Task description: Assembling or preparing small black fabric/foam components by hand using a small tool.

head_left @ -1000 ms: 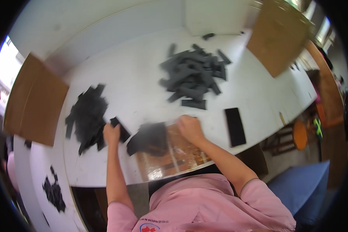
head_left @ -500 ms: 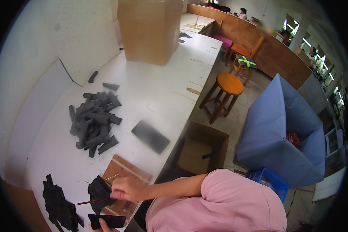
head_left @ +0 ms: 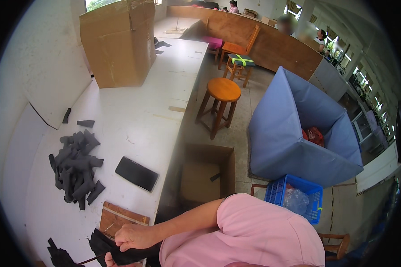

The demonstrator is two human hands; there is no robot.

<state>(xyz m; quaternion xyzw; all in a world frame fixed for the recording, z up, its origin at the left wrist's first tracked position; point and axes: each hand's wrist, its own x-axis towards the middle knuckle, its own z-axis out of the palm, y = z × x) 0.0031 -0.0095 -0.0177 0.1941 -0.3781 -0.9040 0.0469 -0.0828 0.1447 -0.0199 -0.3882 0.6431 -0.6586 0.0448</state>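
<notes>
My right hand [head_left: 136,236] is closed, its fingers curled against a black fabric piece [head_left: 131,254]. Below it at the lower edge, only the fingers of my left hand [head_left: 110,260] show, pinching the same piece. A thin dark stick [head_left: 90,260] juts out leftward beside the left fingers; where its other end lies is hidden. More black fabric pieces [head_left: 100,241] lie just left of my right hand, partly over a brown wooden board [head_left: 120,219]. Another dark pile [head_left: 60,256] is at the lower left.
A heap of dark grey fabric pieces [head_left: 75,169] and a black phone [head_left: 137,173] lie on the white table [head_left: 133,129]. A large carton [head_left: 116,49] stands farther back. Right of the table are an open box [head_left: 205,178], a stool [head_left: 223,90], a blue bin [head_left: 276,142] and a blue basket [head_left: 314,213].
The view has shifted, so the table things appear farther left. My right hand has come down to my left hand and the fabric piece; before, the two were apart, with the stick at my right hand.
</notes>
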